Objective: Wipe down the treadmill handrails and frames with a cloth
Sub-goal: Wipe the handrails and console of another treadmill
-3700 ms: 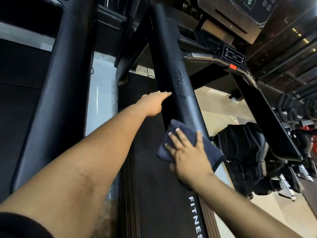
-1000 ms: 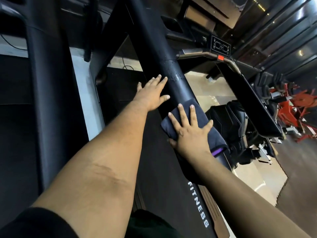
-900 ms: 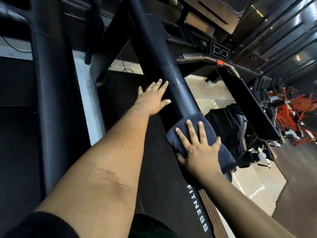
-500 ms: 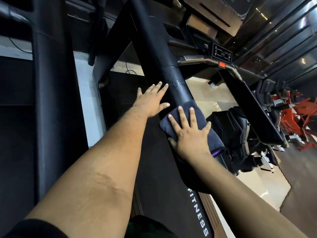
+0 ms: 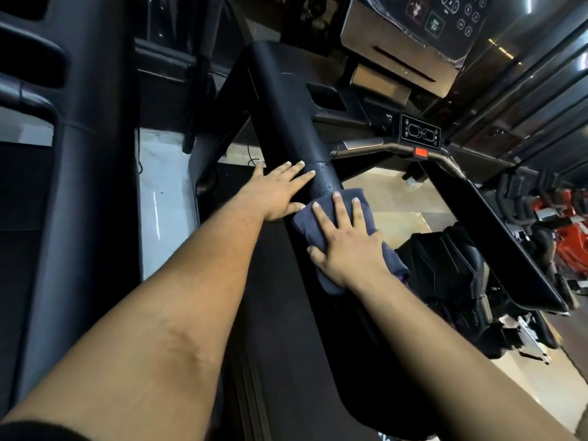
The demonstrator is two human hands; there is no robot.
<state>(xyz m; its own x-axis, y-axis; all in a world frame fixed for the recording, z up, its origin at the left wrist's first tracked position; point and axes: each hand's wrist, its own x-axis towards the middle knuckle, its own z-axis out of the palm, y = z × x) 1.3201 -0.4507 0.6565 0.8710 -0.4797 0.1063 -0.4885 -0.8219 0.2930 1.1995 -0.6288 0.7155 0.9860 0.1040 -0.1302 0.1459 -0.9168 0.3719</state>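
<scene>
- The right grip (image 5: 345, 246) is lying flat with fingers spread and straight, pressing the cloth (image 5: 343, 224) against the handrail (image 5: 286, 122); nothing is being pinched or curled around.
- The left grip (image 5: 280, 192) is resting open on the same rail, at about ten o'clock from the right one, fingers straight and bracing, thumb just beside the cloth's edge.
- The cloth, a dark grey folded pad, is draping over the top of the rail and hanging down its far side, near the frame's centre.
- It is looking soft, light and limp, so it is likely needing a whole palm on it to keep from bunching; wrapping it round the tube would probably be the better hold.
- The rail is looking stiff, smooth and wide; droplets or residue are showing on it at twelve o'clock from the cloth, just past the seam, which seems the next patch to wipe.
- Further out, the console (image 5: 413, 33) is sitting at one o'clock, the red stop button (image 5: 421, 152) at two o'clock.
- The treadmill belt (image 5: 270, 313) is running below the arms at six o'clock.
</scene>
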